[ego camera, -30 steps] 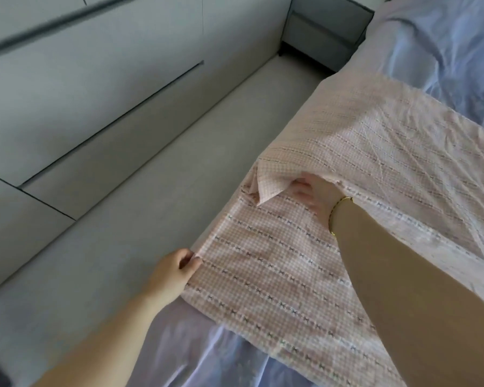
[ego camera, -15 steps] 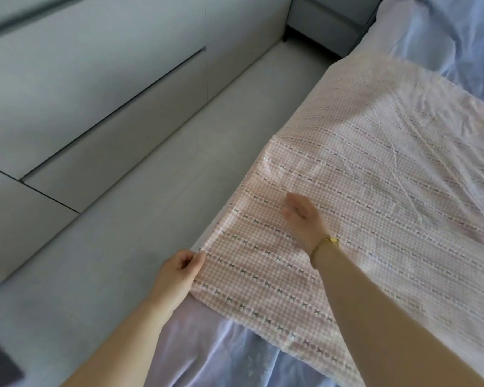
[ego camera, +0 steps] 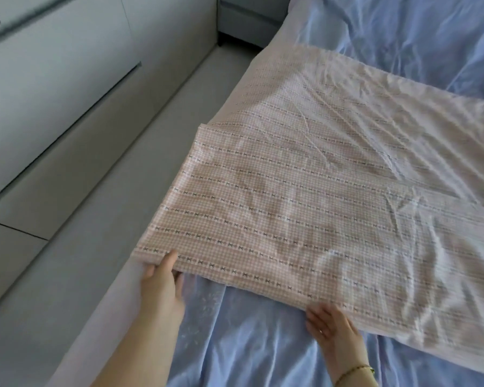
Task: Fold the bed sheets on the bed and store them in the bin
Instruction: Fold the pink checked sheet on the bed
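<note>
A pink checked sheet (ego camera: 305,196) with dark dotted stripes lies spread and folded over on the bed, over a blue bed sheet (ego camera: 235,339). My left hand (ego camera: 162,283) pinches the pink sheet's near left corner, thumb on top and fingers under the edge. My right hand (ego camera: 333,328) is at the near edge further right, palm up, with its fingertips slipped under the cloth. No bin is in view.
A narrow strip of grey floor (ego camera: 95,219) runs along the bed's left side. Grey wardrobe fronts (ego camera: 53,93) line the left. A grey bedside cabinet (ego camera: 252,18) stands at the far end of the gap.
My right hand has left the middle of the pink sheet and come down to its near edge. The raised flap now lies flat. My left hand still holds the corner.
</note>
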